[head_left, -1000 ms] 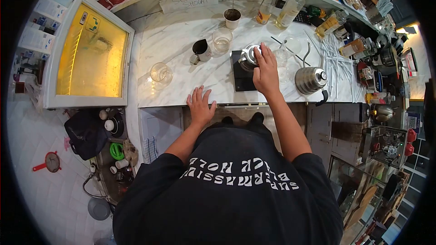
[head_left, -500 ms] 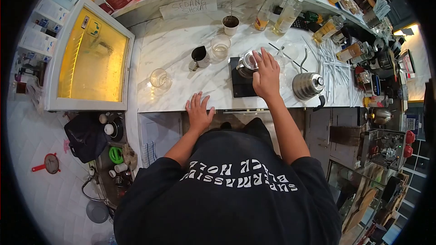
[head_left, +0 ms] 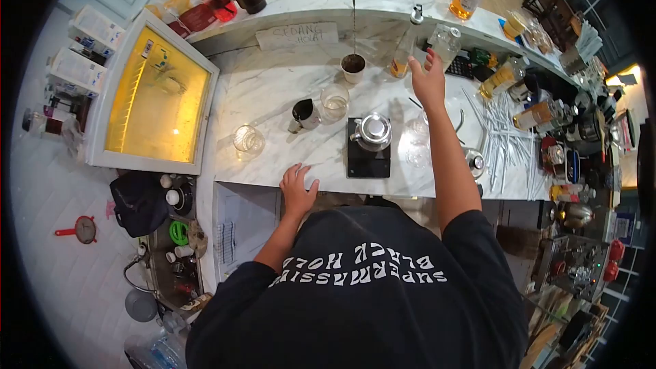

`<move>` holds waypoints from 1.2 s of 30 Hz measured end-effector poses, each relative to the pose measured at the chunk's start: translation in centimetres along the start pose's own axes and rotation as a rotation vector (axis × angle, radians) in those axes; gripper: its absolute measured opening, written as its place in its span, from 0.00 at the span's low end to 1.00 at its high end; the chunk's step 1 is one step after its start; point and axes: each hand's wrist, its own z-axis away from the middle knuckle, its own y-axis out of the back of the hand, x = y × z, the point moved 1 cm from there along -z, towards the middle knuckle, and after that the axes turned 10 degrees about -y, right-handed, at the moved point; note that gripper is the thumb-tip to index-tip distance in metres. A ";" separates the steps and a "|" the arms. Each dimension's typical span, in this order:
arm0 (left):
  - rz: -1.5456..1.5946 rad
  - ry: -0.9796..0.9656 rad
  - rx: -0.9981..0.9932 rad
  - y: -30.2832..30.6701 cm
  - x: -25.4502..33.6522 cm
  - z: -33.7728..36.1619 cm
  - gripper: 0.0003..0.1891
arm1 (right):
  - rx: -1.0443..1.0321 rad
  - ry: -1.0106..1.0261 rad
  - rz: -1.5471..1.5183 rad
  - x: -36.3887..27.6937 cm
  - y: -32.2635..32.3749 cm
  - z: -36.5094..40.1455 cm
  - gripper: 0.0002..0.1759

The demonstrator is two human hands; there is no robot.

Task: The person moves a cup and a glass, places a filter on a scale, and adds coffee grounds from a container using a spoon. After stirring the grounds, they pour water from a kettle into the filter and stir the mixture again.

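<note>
My left hand [head_left: 298, 190] rests on the front edge of the marble counter, fingers loosely spread and holding nothing. My right hand [head_left: 428, 83] is stretched toward the back, open, close to a tall clear bottle [head_left: 404, 48] and a squarer clear bottle [head_left: 447, 42]; contact with either cannot be made out. A small lidded metal-and-glass pot [head_left: 373, 132] sits on a black scale [head_left: 369, 168]. Left of it stand a dark-mouthed metal pitcher [head_left: 305, 115], a clear glass [head_left: 335, 103] and another glass [head_left: 249, 141]. My right forearm partly hides a gooseneck kettle [head_left: 474, 162].
A white cup [head_left: 353, 68] with a long spoon stands behind the glasses. Wrapped straws [head_left: 495, 126] lie scattered at right, beside several bottles. A yellow-lit glass-door cabinet [head_left: 160, 99] borders the counter on the left. A handwritten sign [head_left: 298, 35] leans at the back.
My right hand has left the metal pot and moved back and right toward the bottles. The pot stays on the scale. My left hand remains at the counter edge; the view has shifted.
</note>
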 end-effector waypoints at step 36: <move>0.038 0.371 0.340 4.2 6.5 11.2 0.22 | -0.308 0.163 -0.725 -10.5 3.7 5.1 0.19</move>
